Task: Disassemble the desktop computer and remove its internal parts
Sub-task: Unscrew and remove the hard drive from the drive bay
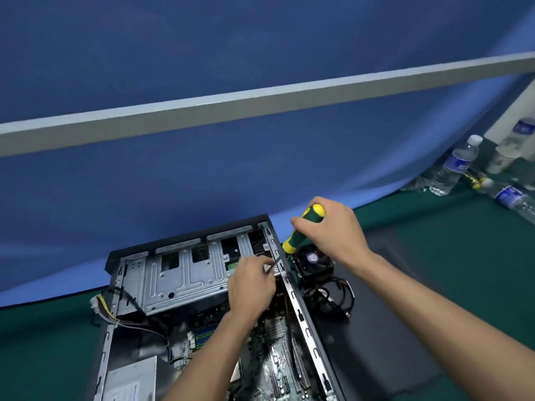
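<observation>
Two hands work at the open computer case point(185, 285), lying at six o'clock on the counter point(463, 270). Right hand point(335, 230) closes its grip around a screwdriver point(304, 227); left hand point(252, 282) pinches its shaft near the drive cage point(179, 276). Likely unscrewing the cage; next, steady turning.

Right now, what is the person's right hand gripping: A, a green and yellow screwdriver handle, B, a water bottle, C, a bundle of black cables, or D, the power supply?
A: the right hand is wrapped around the green and yellow screwdriver handle, its shaft angled down toward the left hand at the computer case.
</observation>
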`<state>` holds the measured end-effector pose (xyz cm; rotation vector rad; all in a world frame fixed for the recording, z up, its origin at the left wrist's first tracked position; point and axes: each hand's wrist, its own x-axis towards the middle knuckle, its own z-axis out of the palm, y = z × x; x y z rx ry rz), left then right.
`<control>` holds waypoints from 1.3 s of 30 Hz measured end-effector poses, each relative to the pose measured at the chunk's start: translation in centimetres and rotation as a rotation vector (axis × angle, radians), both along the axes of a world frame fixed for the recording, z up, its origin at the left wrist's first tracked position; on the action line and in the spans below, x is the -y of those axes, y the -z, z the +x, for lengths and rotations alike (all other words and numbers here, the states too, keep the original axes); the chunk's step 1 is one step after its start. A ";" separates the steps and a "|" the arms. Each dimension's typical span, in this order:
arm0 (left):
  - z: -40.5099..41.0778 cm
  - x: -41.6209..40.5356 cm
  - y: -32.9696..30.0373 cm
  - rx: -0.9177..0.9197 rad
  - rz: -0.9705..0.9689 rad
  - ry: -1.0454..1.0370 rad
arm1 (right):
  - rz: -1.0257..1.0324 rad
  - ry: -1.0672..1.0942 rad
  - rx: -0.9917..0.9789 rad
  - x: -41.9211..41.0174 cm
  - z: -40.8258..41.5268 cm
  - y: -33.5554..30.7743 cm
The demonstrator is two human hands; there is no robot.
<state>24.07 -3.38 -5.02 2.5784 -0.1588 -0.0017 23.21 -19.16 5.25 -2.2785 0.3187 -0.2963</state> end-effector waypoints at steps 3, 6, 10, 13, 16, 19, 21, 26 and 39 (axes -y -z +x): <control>0.5 -0.5 1.2 0.025 -0.013 0.064 | -0.150 -0.011 0.047 -0.9 0.7 -1.0; 0.7 -1.0 2.4 -0.015 -0.078 0.064 | -0.185 -0.036 0.049 -1.3 1.7 -1.5; 0.8 -1.1 3.0 -0.058 -0.075 0.110 | -0.201 -0.032 0.044 -1.6 2.5 -1.2; 0.9 -1.3 3.1 -0.086 -0.068 0.145 | -0.186 -0.025 0.036 -1.7 2.6 -0.8; 1.0 -1.4 3.1 -0.083 -0.077 0.159 | -0.189 -0.015 0.026 -1.6 2.8 -0.6; 1.0 -1.5 3.0 -0.071 -0.073 0.169 | -0.201 -0.011 0.026 -1.6 3.0 -0.6; 1.1 -1.6 3.0 -0.072 -0.073 0.182 | -0.211 -0.005 0.034 -1.6 3.0 -0.7; 1.1 -2.1 3.1 -0.089 -0.040 0.259 | -0.245 -0.018 0.017 -1.6 2.7 -0.8; 1.2 -2.3 2.3 -0.128 -0.069 0.276 | -0.243 0.027 0.027 -1.9 3.2 -1.6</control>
